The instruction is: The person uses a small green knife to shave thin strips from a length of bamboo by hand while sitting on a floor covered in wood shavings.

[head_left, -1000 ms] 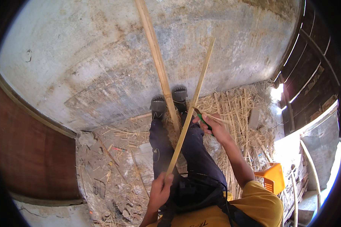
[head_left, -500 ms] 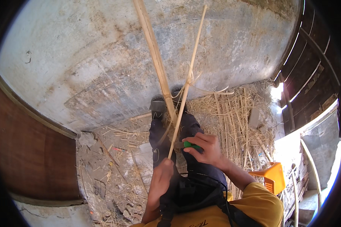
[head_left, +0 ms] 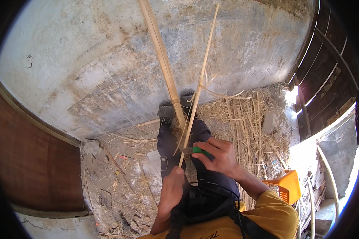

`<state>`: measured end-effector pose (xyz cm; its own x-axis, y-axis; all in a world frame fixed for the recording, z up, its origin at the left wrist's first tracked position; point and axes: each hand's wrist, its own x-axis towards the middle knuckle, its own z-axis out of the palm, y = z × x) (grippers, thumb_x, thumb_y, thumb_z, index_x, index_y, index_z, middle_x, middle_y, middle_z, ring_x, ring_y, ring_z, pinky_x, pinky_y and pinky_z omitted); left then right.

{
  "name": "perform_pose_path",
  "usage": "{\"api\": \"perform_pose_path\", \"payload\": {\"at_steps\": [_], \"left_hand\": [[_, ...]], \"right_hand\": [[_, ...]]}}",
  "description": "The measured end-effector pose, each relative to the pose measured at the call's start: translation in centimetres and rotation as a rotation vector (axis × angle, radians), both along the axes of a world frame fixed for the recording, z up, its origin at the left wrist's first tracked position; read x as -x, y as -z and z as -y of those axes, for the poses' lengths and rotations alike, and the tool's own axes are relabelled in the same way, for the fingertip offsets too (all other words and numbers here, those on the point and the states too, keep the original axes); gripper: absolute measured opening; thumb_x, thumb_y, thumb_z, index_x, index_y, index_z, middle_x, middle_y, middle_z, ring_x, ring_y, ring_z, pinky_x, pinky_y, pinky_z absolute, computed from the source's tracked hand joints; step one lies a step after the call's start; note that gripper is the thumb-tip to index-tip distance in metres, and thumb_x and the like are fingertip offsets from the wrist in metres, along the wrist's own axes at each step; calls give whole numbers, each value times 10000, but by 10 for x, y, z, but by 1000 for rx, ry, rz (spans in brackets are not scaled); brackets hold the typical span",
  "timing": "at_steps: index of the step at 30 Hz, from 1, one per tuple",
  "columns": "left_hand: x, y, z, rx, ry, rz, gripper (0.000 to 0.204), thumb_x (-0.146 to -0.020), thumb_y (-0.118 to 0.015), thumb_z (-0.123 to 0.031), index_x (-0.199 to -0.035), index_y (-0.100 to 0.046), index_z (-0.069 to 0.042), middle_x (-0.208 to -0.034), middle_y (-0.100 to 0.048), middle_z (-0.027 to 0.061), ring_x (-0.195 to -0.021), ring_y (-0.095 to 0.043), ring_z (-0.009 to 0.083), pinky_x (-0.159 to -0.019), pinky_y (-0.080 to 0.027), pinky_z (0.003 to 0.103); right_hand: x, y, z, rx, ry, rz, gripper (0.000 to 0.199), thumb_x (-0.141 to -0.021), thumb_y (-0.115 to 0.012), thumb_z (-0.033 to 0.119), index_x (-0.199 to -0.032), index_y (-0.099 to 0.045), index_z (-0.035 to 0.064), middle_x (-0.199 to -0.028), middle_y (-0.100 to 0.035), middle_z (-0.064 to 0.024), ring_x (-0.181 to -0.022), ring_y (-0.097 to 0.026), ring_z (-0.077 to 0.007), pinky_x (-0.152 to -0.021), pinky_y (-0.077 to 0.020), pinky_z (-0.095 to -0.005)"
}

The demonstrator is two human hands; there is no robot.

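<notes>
The person's left hand (head_left: 172, 188) is gripping the lower end of a long, thin, pale wooden strip (head_left: 192, 117) in closed fingers, and the strip is slanting upward past the dark right shoe (head_left: 186, 96). The right hand (head_left: 218, 156) is clasping a short, green-handled knife (head_left: 200, 151) in bent fingers, its metal blade (head_left: 187, 150) crossing the strip just beyond the left hand. Pale, curled shavings (head_left: 227, 96) are sticking out from the strip's middle.

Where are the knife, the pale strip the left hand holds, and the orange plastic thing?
Knife (head_left: 202, 151): head view, on its green handle.
Pale strip (head_left: 194, 105): head view, along its middle.
Orange plastic thing (head_left: 292, 186): head view, on its solid side.
</notes>
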<state>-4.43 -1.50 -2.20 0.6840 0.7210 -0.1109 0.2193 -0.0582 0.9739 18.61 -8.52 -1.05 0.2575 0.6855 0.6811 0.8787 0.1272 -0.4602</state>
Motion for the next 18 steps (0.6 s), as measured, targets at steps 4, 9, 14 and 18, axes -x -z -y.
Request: {"api": "perform_pose_path", "payload": {"at_steps": [4, 9, 14, 18], "left_hand": [[-1, -7, 1, -67, -14, -4, 466, -1253, -391, -378, -985, -578, -46, -755, -428, -35, -670, -369, 72, -590, -313, 295], [2, -9, 0, -113, -18, -29, 470, -1252, -389, -365, -974, -577, -36, -727, -424, -23, -659, -372, 84, -590, -325, 312], [7, -9, 3, -125, -11, -63, 473, -1254, -381, -359, -969, -573, -34, -724, -433, -20, -658, -393, 90, -601, -339, 318], [35, 6, 25, 41, 69, -75, 476, -1255, -382, -361, -969, -576, -34, -747, -457, -19, -670, -418, 95, -614, -360, 312]], "right_hand": [[0, -1, -3, -14, 15, 16, 313, -875, -936, 375, -1109, -844, 187, -793, -637, 24, -618, -672, -207, -562, -538, -357], [0, -1, -6, -25, 18, 42, 323, -871, -937, 381, -1113, -844, 190, -791, -639, 23, -616, -672, -208, -564, -538, -357], [-3, -1, -9, -44, 25, 28, 294, -890, -929, 359, -1107, -849, 177, -807, -674, 1, -609, -673, -235, -562, -542, -368], [-72, 4, -27, -121, 413, -152, 177, -986, -855, 206, -1088, -846, 62, -799, -708, -98, -606, -645, -193, -552, -479, -350]]}}
